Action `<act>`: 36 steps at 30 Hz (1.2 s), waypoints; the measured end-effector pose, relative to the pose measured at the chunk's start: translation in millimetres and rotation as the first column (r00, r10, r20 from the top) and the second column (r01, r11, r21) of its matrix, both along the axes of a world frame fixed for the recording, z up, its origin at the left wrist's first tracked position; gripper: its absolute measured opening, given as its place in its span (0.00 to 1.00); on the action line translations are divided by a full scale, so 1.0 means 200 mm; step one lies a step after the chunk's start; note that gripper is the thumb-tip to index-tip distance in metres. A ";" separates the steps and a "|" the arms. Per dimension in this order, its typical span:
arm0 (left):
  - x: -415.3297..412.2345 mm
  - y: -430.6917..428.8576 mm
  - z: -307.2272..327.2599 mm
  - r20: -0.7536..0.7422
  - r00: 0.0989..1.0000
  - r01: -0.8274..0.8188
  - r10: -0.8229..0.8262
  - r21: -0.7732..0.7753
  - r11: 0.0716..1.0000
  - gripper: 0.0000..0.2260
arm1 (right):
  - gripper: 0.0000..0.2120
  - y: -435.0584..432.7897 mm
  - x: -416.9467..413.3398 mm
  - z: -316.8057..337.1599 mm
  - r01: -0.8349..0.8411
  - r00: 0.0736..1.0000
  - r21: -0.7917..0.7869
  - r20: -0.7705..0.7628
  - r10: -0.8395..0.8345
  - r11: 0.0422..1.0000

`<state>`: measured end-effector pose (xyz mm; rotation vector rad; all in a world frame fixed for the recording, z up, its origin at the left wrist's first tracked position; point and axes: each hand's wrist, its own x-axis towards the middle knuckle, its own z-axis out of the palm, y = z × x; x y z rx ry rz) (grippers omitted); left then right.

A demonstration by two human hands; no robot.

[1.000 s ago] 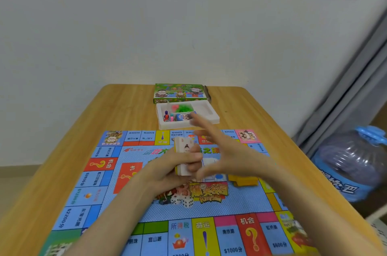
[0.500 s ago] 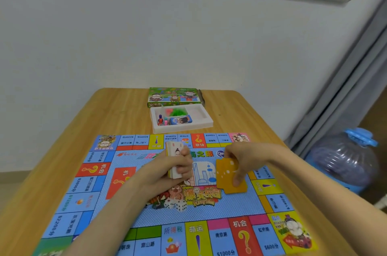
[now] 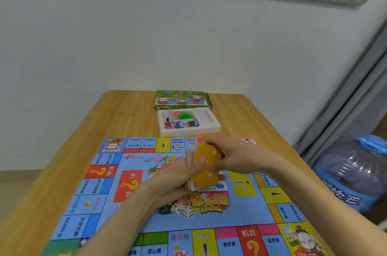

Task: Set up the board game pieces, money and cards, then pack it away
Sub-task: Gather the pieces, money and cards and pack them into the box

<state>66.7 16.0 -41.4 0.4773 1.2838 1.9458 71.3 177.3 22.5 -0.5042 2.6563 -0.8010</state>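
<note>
Two hands meet on the cards, held just above the middle of the board. Your left hand point(image 3: 178, 176) has its fingers curled round a pale card stack point(image 3: 190, 157), which stands on edge and shows only its white side and bottom corner. Your right hand point(image 3: 234, 157) pinches the orange cards point(image 3: 206, 164) by their top edge, fingers bent over them, and lays them flat against the front of the stack. The orange backs carry a few white dots. You can't count the cards in either lot, because the edges are blurred.

One board point(image 3: 240, 216) lies flat on the table point(image 3: 125, 113), blue in the centre, with coloured squares round the rim and red question-mark panels. Two white dice point(image 3: 188, 212) sit on it, touching, just under your left wrist.

One white tray point(image 3: 209, 129) sits just beyond the far edge of the board. It holds a few pawns point(image 3: 167, 122), a clump of green and red bits point(image 3: 185, 115) and one blue pack point(image 3: 187, 124). One green box point(image 3: 181, 99) touches the tray's far side.

One blue water jug point(image 3: 354, 174) stands on the floor to the right of the table.
</note>
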 end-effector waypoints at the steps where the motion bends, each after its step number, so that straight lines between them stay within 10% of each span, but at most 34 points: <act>1: 0.00 0.00 0.00 0.011 1.000 0.014 -0.015 0.020 1.000 0.36 | 0.13 -0.02 -0.01 0.01 -0.013 1.000 -0.010 -0.011 0.012 1.000; 10: -0.03 -0.02 -0.02 0.062 0.995 -0.084 0.079 0.080 0.993 0.26 | 0.15 -0.13 0.00 -0.01 -0.030 0.983 0.013 -0.182 0.031 0.999; 19: -0.01 -0.01 -0.01 0.181 0.965 -0.210 0.190 0.100 0.973 0.11 | 0.53 -0.15 0.07 -0.09 -0.120 0.954 -0.068 -0.283 0.096 0.990; 36: 0.00 -0.02 0.01 0.197 0.967 -0.198 0.163 0.170 0.965 0.33 | 0.30 -0.17 0.04 -0.21 -0.101 0.862 -0.139 -0.507 0.017 0.985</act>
